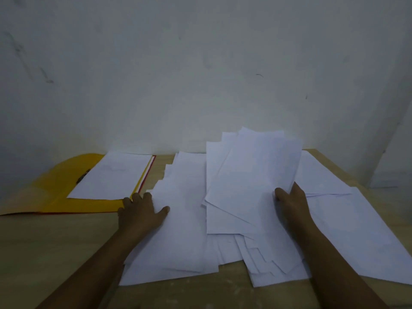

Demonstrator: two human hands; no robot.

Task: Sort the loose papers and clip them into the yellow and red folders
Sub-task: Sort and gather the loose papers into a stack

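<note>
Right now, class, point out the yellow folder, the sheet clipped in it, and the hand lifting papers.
yellow folder (66, 184): head view, bare left flap.
clipped sheet (113, 175): head view, its middle.
right hand (289, 202): head view, its back.

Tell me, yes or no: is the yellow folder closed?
No. The yellow folder lies open flat on the table, with a white sheet resting on its inside by the clip.

My two forearms enter from the lower edge, bare from the elbows down, no sleeves reaching them. My left hand (142, 211) and right hand (289, 200) wear no gloves; no ring, watch or bracelet shows in the dim light.
</note>
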